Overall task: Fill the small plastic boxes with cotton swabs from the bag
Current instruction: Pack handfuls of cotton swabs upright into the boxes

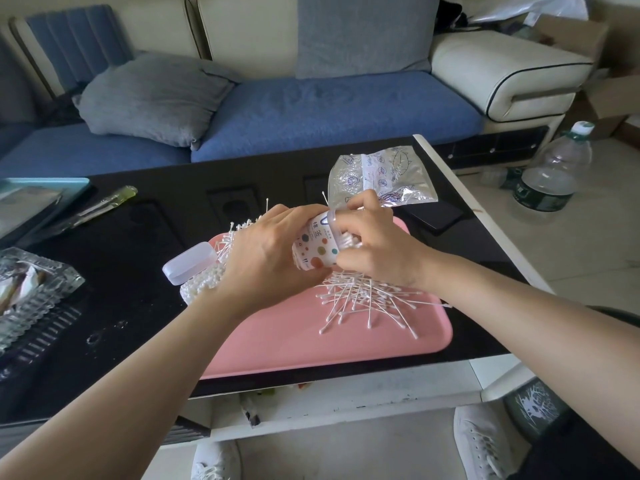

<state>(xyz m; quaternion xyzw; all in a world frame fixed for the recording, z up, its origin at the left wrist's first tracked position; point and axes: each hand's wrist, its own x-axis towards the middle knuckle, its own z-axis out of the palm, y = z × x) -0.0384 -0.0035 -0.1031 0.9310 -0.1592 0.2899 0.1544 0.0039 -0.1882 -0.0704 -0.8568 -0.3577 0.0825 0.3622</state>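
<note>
My left hand point(266, 252) grips a small round plastic box point(317, 249) with coloured dots, held tilted above the pink tray point(294, 337). My right hand point(374, 244) pinches a bunch of cotton swabs at the box's open mouth. A loose pile of swabs point(367, 299) lies on the tray under my right hand. More swabs point(235, 233) stick up behind my left hand. A filled white box point(199, 285) with an open flip lid sits at the tray's left edge. The crumpled clear plastic bag point(381, 178) lies behind my hands.
The black table point(138, 244) carries a glass dish point(31, 289) at left, a yellow-handled tool point(100, 206), a teal tray point(41, 192) and a dark phone point(433, 214). A water bottle point(554, 171) stands on the floor at right. A blue sofa lies beyond.
</note>
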